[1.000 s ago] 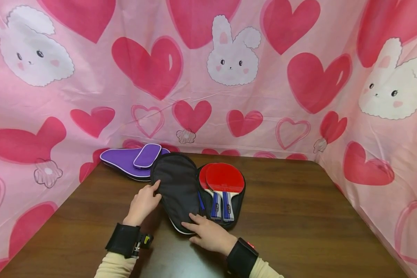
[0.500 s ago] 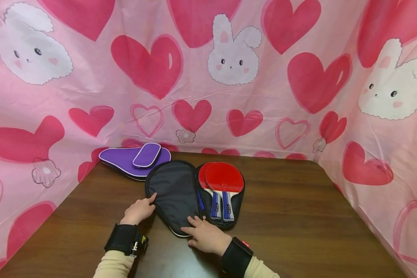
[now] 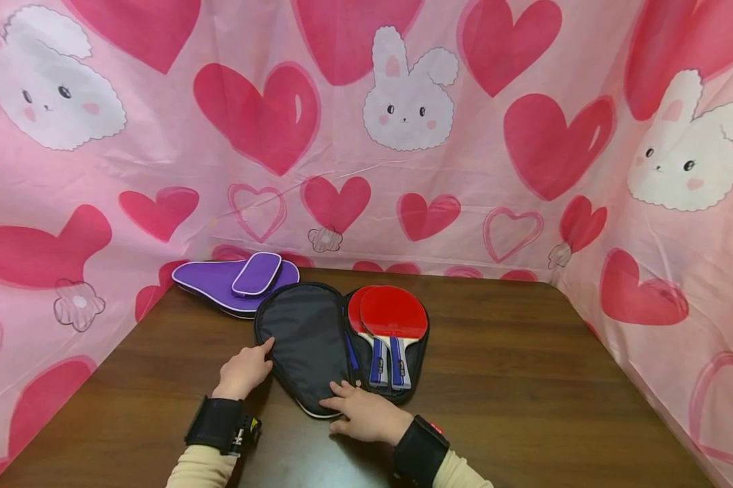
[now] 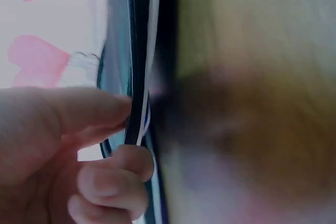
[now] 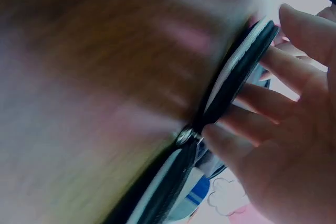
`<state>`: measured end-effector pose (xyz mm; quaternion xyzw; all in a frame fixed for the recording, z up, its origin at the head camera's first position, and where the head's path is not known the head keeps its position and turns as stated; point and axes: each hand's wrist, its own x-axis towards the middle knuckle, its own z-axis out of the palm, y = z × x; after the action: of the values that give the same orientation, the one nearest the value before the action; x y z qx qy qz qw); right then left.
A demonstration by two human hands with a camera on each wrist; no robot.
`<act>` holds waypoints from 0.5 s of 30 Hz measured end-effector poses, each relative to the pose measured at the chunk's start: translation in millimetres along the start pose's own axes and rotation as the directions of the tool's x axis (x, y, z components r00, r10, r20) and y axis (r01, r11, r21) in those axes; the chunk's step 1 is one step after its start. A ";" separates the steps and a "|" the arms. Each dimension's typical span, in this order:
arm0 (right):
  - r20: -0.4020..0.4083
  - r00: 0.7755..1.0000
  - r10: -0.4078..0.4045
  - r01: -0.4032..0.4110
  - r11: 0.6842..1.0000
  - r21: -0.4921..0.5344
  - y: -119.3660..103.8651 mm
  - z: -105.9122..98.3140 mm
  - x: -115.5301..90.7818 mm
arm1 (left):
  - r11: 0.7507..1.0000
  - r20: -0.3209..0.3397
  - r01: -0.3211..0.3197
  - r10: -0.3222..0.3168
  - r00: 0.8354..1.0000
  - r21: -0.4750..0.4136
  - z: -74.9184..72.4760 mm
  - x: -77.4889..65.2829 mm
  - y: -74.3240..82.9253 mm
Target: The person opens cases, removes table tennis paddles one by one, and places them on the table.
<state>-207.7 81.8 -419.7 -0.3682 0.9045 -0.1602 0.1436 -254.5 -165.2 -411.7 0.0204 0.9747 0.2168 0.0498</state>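
A black table tennis racket case lies unzipped on the table, its lid (image 3: pixel 302 339) folded out flat to the left. My left hand (image 3: pixel 244 369) reaches to the lid's left edge, the index fingertip pressing on it; in the left wrist view the other fingers (image 4: pixel 113 184) curl beside the white-piped rim (image 4: pixel 137 61). Across the lid's lower end rests my right hand (image 3: pixel 369 410), fingers spread. A zipper pull (image 5: pixel 186 135) hangs at the rim near it in the right wrist view. Two red rackets (image 3: pixel 397 312) with blue and grey handles overlap in the case's right half.
Behind the lid, at the back left, lies a purple racket case (image 3: pixel 210 281) with white piping and a small purple pouch (image 3: pixel 258 274) on top. A pink curtain (image 3: pixel 342 156) with hearts and rabbits encloses the wooden table (image 3: pixel 512 366) at the back and sides.
The lid has come down flat from a slightly raised position, showing more of the purple case. My left hand went down with it, slightly left and nearer. My right hand has hardly moved.
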 end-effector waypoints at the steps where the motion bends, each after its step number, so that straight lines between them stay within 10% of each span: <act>1: -0.011 1.000 -0.007 0.007 1.000 0.029 1.4 -0.9 -0.7 | 1.000 -0.046 -0.015 0.016 0.999 0.015 0.3 -1.2 3.2; 8: -0.265 0.964 -0.015 0.039 0.995 0.087 13.6 -11.2 -4.5 | 0.974 -0.316 -0.196 0.222 0.922 0.114 0.8 -12.1 38.3; 15: -0.531 0.809 0.252 -0.264 0.963 0.054 30.0 -27.0 -8.0 | 0.879 -0.248 -0.419 0.468 0.848 0.226 15.0 -26.1 82.0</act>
<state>-231.0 112.8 -405.9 -0.1847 0.9518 -0.2252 -0.0968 -225.4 -86.3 -388.0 0.2168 0.9541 0.1425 -0.1496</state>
